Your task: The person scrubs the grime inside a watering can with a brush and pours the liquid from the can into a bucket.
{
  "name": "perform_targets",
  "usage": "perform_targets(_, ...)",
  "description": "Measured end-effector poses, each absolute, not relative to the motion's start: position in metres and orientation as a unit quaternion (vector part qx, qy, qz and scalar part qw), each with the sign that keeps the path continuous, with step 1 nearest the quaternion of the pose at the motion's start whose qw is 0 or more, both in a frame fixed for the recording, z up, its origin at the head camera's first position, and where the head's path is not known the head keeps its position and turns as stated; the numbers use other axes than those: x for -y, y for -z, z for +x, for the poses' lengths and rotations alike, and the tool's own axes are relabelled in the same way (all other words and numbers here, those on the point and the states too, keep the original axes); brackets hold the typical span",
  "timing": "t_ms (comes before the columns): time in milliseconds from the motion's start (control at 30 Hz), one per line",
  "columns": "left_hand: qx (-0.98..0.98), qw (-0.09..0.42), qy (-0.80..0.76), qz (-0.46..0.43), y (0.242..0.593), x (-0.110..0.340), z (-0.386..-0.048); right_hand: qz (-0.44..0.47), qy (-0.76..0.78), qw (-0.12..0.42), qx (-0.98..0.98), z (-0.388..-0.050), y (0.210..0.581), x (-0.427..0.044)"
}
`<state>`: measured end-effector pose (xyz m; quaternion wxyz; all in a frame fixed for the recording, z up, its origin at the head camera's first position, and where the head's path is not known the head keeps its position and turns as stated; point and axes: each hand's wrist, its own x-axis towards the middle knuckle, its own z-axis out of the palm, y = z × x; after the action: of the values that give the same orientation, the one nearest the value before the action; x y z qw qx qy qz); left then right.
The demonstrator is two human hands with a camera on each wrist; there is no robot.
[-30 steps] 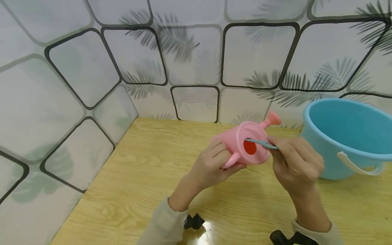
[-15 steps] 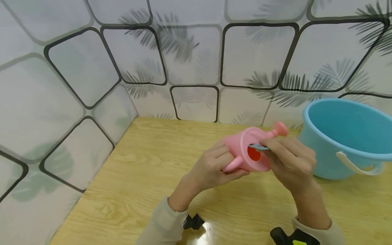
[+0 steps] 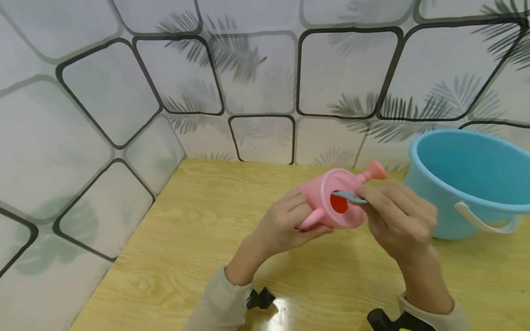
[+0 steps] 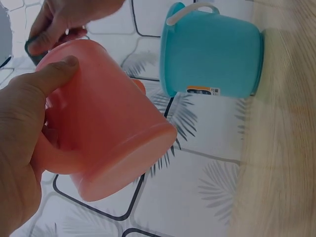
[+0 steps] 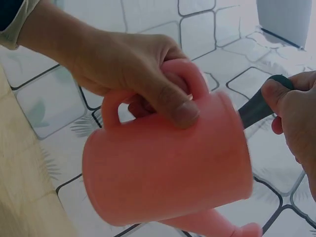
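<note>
A pink toy watering can is held tilted above the table by my left hand, which grips its handle. In the right wrist view the left thumb lies on the can's side. The can's round opening, red inside, faces the head camera. My right hand pinches a thin blue-grey tool, whose far end reaches into that opening. In the right wrist view the tool's held end looks flat and rounded; its tip is hidden inside the can, so I cannot tell its kind.
A large light-blue bucket with a white handle stands on the wooden table at the right, close to the right hand. Behind and to the left rise walls patterned with dark outlines and leaves.
The watering can shifted right and down, then slightly back up and left. My right hand moved in toward the opening with the tool, then drew back a little to the right.
</note>
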<state>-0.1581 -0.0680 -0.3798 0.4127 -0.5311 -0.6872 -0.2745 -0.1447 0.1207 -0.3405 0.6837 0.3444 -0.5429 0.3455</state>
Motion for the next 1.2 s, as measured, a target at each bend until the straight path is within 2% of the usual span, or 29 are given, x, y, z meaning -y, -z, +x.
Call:
perform_targets(133,0.696,0.419,0.265,-0.52,0.382,0.069,-0.159,0.314,-0.358,0.693,0.541,-0.14,0.339,-0.123)
perform_targets(300,0.703,0.435,0.245,-0.507,0.383,0.069,-0.159,0.328,-0.367,0.635,0.595,-0.138,0.34,-0.128)
perform_targets(400,0.707,0.443,0.237,-0.499,0.385,0.07,-0.158,0.331,-0.437,0.547,0.632,-0.134,0.342,-0.135)
perform_targets(533,0.712,0.447,0.23,-0.491,0.387,0.07,-0.159,0.307,-0.627,0.363,0.617,-0.127,0.342,-0.145)
perform_targets(600,0.714,0.448,0.229,-0.487,0.388,0.071,-0.16,0.275,-0.687,0.289,0.607,-0.122,0.34,-0.15)
perform_targets(733,0.716,0.449,0.235,-0.481,0.391,0.072,-0.162,0.232,-0.698,0.217,0.642,-0.117,0.335,-0.155)
perform_targets(833,0.715,0.454,0.234,-0.477,0.391,0.072,-0.163,0.222,-0.671,0.209,0.676,-0.115,0.334,-0.154)
perform_targets(900,0.715,0.46,0.233,-0.472,0.391,0.073,-0.164,0.225,-0.635,0.226,0.703,-0.114,0.334,-0.153)
perform_targets(1200,0.707,0.473,0.251,-0.461,0.39,0.075,-0.167,0.246,-0.382,0.389,0.801,-0.109,0.331,-0.144)
